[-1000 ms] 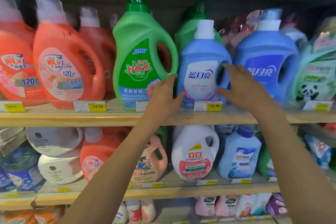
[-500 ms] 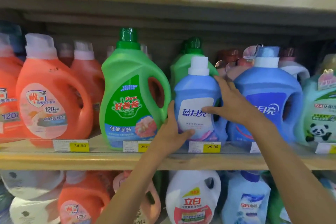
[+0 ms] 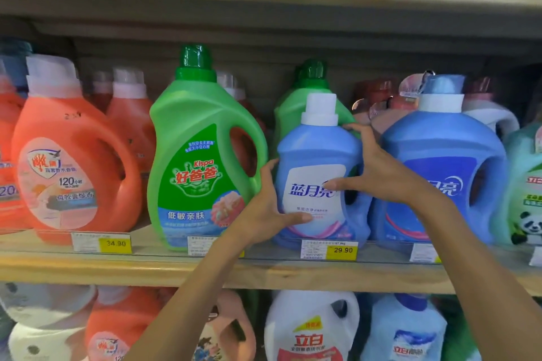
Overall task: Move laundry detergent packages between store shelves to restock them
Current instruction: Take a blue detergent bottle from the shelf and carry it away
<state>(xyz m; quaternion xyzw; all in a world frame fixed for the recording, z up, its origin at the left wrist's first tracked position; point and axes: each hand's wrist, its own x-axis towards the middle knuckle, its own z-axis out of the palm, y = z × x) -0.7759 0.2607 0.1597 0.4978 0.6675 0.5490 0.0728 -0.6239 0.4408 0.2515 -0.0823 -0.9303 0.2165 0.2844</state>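
Both hands on it! | left hand (image 3: 265, 214) and right hand (image 3: 378, 170) fingers wrapped round blue bottle (image 3: 318, 155) | upright on shelf (image 3: 176, 271)

The rear green bottle (image 3: 296, 102) shows only cap and shoulder behind the small blue bottle (image 3: 319, 149). The right hand (image 3: 378, 176) covers part of the label on the large blue bottle (image 3: 440, 141) — the panda bottle (image 3: 525, 214) is cut by the right edge, and the price tag (image 3: 328, 249) print is too small to read
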